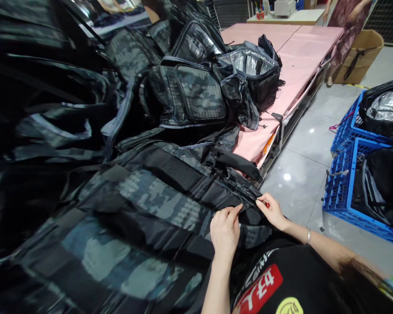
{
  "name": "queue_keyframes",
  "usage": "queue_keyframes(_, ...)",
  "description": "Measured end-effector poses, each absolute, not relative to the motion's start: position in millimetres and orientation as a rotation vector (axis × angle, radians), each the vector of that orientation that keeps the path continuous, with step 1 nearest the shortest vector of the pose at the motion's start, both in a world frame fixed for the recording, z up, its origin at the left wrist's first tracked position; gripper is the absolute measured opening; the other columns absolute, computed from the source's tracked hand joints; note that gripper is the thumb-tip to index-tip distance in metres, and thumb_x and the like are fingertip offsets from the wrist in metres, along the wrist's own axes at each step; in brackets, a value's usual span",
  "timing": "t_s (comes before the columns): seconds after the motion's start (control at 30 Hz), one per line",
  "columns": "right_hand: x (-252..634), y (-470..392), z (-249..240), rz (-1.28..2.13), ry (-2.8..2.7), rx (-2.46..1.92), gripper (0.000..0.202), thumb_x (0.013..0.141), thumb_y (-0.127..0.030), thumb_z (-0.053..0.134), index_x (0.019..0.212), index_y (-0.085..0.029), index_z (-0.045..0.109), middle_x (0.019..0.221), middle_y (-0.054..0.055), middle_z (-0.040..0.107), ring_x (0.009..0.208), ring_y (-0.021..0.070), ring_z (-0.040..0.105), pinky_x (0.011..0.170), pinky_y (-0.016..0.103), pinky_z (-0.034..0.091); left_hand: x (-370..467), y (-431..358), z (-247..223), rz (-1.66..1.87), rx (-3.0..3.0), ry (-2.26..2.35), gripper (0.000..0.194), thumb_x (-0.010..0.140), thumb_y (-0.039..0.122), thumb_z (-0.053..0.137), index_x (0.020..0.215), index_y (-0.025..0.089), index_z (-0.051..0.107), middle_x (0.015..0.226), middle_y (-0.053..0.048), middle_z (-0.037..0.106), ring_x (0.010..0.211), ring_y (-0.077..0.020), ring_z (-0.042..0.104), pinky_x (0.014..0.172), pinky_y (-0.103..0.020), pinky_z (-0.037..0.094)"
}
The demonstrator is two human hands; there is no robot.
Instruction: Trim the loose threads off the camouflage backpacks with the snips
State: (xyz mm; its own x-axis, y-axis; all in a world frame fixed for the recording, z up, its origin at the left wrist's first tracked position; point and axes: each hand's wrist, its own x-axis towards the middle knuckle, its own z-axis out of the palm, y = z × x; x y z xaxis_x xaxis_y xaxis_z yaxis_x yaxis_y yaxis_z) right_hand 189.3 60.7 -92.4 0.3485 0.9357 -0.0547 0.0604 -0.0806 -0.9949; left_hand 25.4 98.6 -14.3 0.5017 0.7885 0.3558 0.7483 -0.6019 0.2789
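Camouflage bag (pixel 163 196), in the head view, lay spread out at the near end of the pink table (pixel 314 41), right in front of your black shirt (pixel 301 266). More camouflage bags (pixel 201 93) were heaped just beyond it, and blue crates (pixel 339 187) stood on the floor to your right. Where this bag ended and its neighbours began was hard to tell.

Your left hand (pixel 224 229) was curled nearly closed, thumb and forefinger seeming to pinch the bag's dark fabric. Your right hand (pixel 271 210) was just beside it at the edge of the bag, its fingers closed around a small red item (pixel 266 204); most of that was covered, so whether it was a tool you could not tell from this view.

The step in hand looked like fine work on one small spot along the bag's edge. As a judgement, the next move called for the left fingers to steady the fabric while the right fingertips worked precisely, clear of the left.
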Motion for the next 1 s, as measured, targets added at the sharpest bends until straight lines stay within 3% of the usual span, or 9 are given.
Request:
queue_keyframes(0.6, 184.6, 68.6, -93.2, 0.916, -0.977, -1.449, 0.021, 0.082, -0.040, 0.052, 0.076, -0.020, 0.055, 0.067, -0.003, 0.049, 0.060, 0.0113, 0.044, 0.057, 0.024, 0.035, 22.6, 101.6, -16.6, 0.722, 2.687, 1.322, 0.024, 0.084, 0.016, 0.048, 0.100, 0.021, 0.065, 0.082, -0.005, 0.064, 0.071, -0.0168, 0.054, 0.067, -0.030, 0.044)
queue_keyframes(1.0, 183.0, 76.1, -86.2, 0.925, -0.965, -1.421, 0.024, 0.083, -0.041, 0.050, 0.072, -0.019, 0.051, 0.062, -0.005, 0.043, 0.056, 0.0096, 0.038, 0.053, 0.022, 0.031, 25.3, 98.2, -14.5, 0.710, 2.683, 1.341, 0.025, 0.084, 0.013, 0.048, 0.101, 0.021, 0.065, 0.081, -0.005, 0.063, 0.071, -0.0164, 0.053, 0.066, -0.029, 0.045)
